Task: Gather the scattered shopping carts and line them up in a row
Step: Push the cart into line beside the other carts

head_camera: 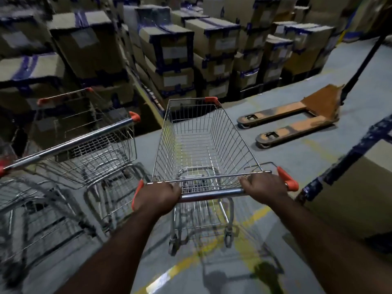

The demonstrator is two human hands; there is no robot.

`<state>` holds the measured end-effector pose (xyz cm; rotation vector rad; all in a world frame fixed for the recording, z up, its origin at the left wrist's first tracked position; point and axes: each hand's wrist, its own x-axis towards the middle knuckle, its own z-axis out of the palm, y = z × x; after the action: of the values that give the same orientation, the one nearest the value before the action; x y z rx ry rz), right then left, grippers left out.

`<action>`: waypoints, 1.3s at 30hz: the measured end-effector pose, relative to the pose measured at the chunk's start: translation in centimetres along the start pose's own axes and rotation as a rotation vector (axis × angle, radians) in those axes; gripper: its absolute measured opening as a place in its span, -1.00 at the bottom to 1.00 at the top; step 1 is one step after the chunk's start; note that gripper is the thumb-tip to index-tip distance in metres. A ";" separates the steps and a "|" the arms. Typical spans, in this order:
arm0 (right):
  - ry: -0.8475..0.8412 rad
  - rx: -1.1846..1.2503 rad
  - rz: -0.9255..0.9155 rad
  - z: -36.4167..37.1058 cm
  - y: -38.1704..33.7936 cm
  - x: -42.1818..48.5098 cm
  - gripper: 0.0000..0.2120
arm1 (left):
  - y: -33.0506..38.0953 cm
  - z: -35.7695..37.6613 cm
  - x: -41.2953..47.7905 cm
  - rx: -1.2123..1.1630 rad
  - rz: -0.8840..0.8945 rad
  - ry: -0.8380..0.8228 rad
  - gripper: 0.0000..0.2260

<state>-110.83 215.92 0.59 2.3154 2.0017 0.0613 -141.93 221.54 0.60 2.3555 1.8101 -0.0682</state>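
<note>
Both forearms reach forward; the left hand [158,195] and right hand [263,185] curl their fingers [169,186] over the chrome handle bar [212,193] of the shopping cart [197,132], gripping it near its orange ends. That cart stands mid-view on the grey floor [286,166], its long axis running straight away from the person, nose toward the stacked cardboard boxes [169,49]. Just left, a second cart [89,153] points away too, turned slightly leftward. An orange pallet jack [297,122] lies to the right.
</note>
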 end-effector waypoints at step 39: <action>-0.104 0.091 -0.150 -1.5 -4.5 40.5 -0.46 | -4.9 -4.0 28.2 -0.138 -0.271 0.096 -0.46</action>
<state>-109.52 256.63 0.83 2.1607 2.1596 -0.1596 -139.55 250.31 0.09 2.0426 2.0957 0.1339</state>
